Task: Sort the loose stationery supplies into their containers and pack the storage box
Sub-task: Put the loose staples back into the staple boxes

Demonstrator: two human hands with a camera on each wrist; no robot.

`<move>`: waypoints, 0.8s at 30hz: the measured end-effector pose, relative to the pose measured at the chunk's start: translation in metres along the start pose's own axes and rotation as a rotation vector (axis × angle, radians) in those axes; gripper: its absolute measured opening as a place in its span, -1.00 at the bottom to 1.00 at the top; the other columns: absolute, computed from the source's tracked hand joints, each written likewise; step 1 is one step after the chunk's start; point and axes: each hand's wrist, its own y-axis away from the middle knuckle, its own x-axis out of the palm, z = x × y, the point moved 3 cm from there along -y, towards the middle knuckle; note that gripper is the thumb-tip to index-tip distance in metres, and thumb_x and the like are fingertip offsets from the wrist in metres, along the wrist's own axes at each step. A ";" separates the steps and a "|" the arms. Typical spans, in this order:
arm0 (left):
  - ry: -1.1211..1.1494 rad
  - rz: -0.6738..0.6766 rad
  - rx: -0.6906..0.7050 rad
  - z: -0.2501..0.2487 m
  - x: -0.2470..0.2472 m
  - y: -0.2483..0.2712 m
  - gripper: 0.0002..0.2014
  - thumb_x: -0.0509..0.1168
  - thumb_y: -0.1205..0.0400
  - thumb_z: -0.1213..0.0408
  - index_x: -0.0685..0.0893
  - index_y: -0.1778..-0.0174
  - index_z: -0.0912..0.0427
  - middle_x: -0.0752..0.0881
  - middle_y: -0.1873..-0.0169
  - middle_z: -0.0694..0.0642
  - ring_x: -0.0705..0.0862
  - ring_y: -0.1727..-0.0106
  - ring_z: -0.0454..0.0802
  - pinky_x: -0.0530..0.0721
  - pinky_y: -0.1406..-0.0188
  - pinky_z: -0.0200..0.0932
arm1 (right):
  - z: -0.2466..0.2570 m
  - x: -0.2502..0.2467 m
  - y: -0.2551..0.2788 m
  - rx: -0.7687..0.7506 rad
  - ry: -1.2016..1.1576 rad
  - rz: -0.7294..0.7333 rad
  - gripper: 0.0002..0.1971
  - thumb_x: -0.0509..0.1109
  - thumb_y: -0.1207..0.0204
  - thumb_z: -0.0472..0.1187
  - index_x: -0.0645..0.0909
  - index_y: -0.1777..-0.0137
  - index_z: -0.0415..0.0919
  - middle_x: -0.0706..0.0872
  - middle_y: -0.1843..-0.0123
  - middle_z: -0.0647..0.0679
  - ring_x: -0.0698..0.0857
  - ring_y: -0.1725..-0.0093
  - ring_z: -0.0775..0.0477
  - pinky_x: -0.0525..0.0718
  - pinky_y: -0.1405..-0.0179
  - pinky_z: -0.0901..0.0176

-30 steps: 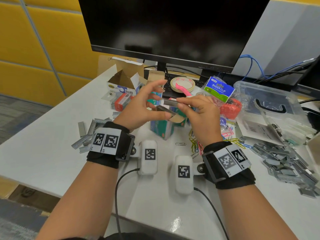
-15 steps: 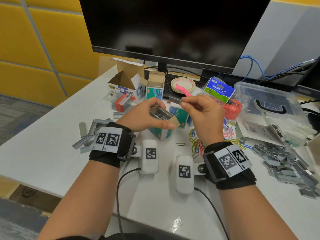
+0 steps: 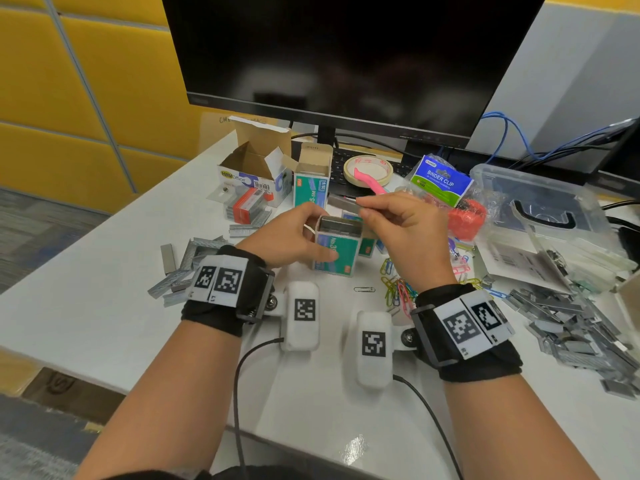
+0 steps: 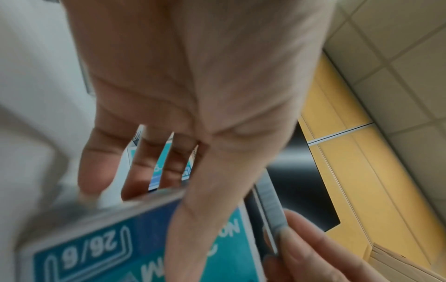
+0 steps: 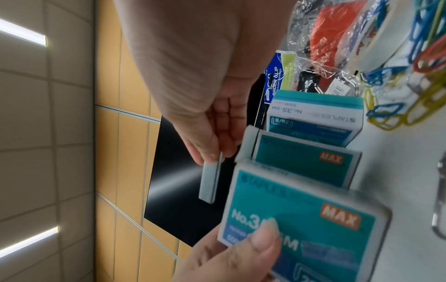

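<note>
My left hand (image 3: 294, 237) grips a teal staple box (image 3: 337, 247) that stands upright on the table, its top open and packed with grey staples. In the left wrist view its thumb lies across the box (image 4: 120, 246). My right hand (image 3: 391, 220) pinches a grey strip of staples (image 3: 341, 203) by one end, just above and behind the box's opening. The right wrist view shows the strip (image 5: 210, 181) beside the box (image 5: 301, 215). Loose staple strips lie in a heap at the right (image 3: 571, 323) and a smaller scatter at the left (image 3: 183, 268).
Other teal staple boxes (image 3: 311, 188), an open cardboard box (image 3: 256, 168), a tape roll (image 3: 367, 169), a binder clip bag (image 3: 441, 180), coloured paper clips (image 3: 398, 289) and a clear storage box (image 3: 540, 206) crowd the table's far half under a monitor (image 3: 346, 64).
My left hand has turned the teal box upright and set it on the table. My right hand lifted the staple strip a little, holding it over the box's open top.
</note>
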 end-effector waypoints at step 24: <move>0.050 -0.008 0.042 -0.003 0.003 0.000 -0.63 0.56 -0.37 0.37 0.50 0.10 0.04 0.68 0.03 0.11 0.72 0.10 -0.10 0.77 0.26 -0.22 | -0.008 0.008 0.000 0.128 0.151 0.100 -0.90 0.47 -0.46 -0.26 0.76 0.16 -0.03 0.78 0.22 -0.01 0.68 0.03 -0.01 0.68 -0.01 -0.03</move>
